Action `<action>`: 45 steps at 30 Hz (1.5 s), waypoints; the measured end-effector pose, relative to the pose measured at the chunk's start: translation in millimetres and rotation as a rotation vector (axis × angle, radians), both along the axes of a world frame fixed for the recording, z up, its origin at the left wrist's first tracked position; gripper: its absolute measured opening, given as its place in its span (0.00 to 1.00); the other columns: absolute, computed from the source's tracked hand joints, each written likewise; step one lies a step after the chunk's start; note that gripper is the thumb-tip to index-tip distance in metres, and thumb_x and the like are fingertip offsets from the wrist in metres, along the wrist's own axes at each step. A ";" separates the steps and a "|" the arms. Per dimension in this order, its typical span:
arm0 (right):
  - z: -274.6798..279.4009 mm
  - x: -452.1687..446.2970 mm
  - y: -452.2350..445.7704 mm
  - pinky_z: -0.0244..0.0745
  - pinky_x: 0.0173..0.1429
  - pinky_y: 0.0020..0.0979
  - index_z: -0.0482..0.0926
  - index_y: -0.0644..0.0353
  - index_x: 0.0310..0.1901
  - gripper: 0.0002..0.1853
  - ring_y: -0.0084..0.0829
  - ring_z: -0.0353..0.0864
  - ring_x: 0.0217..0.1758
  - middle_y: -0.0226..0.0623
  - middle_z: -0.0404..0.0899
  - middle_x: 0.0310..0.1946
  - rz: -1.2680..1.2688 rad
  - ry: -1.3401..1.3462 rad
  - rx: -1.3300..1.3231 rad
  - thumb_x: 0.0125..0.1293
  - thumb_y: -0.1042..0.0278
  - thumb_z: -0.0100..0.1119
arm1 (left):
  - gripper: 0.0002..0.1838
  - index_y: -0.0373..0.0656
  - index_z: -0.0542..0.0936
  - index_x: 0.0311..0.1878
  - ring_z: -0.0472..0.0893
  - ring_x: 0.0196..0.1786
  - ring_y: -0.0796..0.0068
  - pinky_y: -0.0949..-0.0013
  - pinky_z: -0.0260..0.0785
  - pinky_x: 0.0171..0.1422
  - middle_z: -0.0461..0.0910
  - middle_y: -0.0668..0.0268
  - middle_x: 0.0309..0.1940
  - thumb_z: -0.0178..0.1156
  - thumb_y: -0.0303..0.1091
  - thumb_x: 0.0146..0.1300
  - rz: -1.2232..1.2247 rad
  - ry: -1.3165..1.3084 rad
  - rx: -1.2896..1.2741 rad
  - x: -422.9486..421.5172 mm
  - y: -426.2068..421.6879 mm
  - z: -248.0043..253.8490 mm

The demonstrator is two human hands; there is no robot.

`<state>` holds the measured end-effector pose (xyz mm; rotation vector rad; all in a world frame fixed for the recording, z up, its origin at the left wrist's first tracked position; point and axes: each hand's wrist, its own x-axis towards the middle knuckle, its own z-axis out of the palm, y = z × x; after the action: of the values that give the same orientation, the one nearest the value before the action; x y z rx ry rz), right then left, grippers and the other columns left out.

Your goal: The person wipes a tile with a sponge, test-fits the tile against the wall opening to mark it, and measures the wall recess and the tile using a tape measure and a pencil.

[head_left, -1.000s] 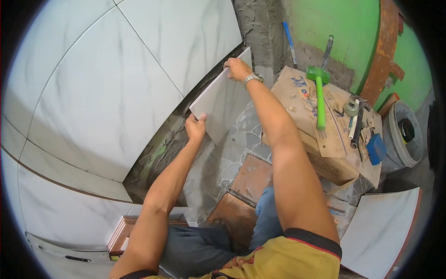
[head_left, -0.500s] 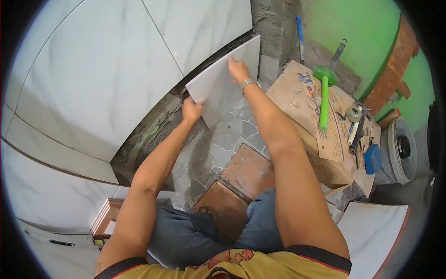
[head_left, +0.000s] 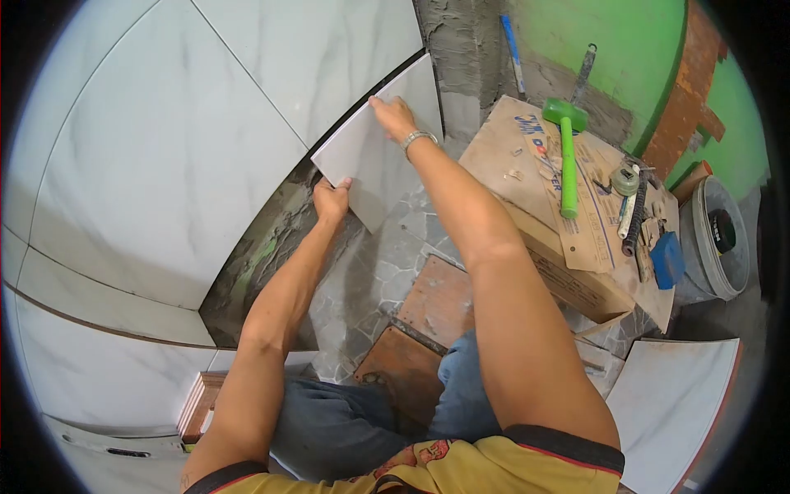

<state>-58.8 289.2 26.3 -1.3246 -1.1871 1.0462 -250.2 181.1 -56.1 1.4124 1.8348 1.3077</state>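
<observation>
A white tile stands on edge against the lower part of the wall, close to the mortar-covered strip. My left hand grips its left edge, thumb on the front face and fingers behind. My right hand holds it near the top edge, with fingertips at the rim. A thin dark gap runs between the tile's top edge and the large marbled wall tiles above. The tile's back is hidden.
To the right, a cardboard box carries a green mallet, a tape roll, a blue block and small tools. Beyond it stands a bucket. Another tile leans at lower right. Brown boards lie on the stone-patterned floor.
Both hands have brought the tile closer to the wall, and the gap along its top edge has narrowed. The camera view has shifted slightly.
</observation>
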 end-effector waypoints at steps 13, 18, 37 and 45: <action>-14.5 8.9 24.5 0.74 0.67 0.45 0.66 0.76 0.67 0.43 0.54 0.74 0.68 0.63 0.72 0.65 -0.017 -0.048 0.082 0.66 0.41 0.59 | 0.16 0.35 0.85 0.49 0.88 0.44 0.59 0.61 0.76 0.52 0.88 0.50 0.42 0.71 0.31 0.60 0.019 -0.083 -0.003 1.9 21.6 -6.5; 4.3 15.7 6.5 0.84 0.43 0.41 0.64 0.75 0.68 0.44 0.48 0.81 0.57 0.60 0.72 0.63 0.073 -0.073 0.010 0.65 0.42 0.61 | 0.14 0.34 0.85 0.50 0.87 0.45 0.63 0.64 0.75 0.52 0.89 0.53 0.43 0.69 0.29 0.61 0.064 -0.014 -0.010 3.8 15.9 -3.9; 1.2 7.6 10.7 0.89 0.43 0.40 0.70 0.76 0.64 0.43 0.50 0.83 0.57 0.60 0.78 0.58 0.005 -0.014 0.068 0.63 0.40 0.63 | 0.14 0.35 0.86 0.48 0.87 0.43 0.63 0.64 0.75 0.52 0.89 0.54 0.41 0.70 0.30 0.60 0.032 -0.057 0.038 -4.9 22.5 -7.3; 7.1 7.9 9.8 0.88 0.44 0.38 0.69 0.75 0.66 0.43 0.48 0.84 0.57 0.59 0.78 0.59 -0.005 -0.010 0.084 0.64 0.41 0.62 | 0.14 0.34 0.86 0.48 0.87 0.44 0.62 0.64 0.75 0.52 0.89 0.52 0.41 0.70 0.31 0.61 0.054 0.003 0.055 1.4 21.1 -3.2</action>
<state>-50.9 299.0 33.4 -1.2676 -1.2218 0.9768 -248.8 202.1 -59.2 1.4026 1.8644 1.3932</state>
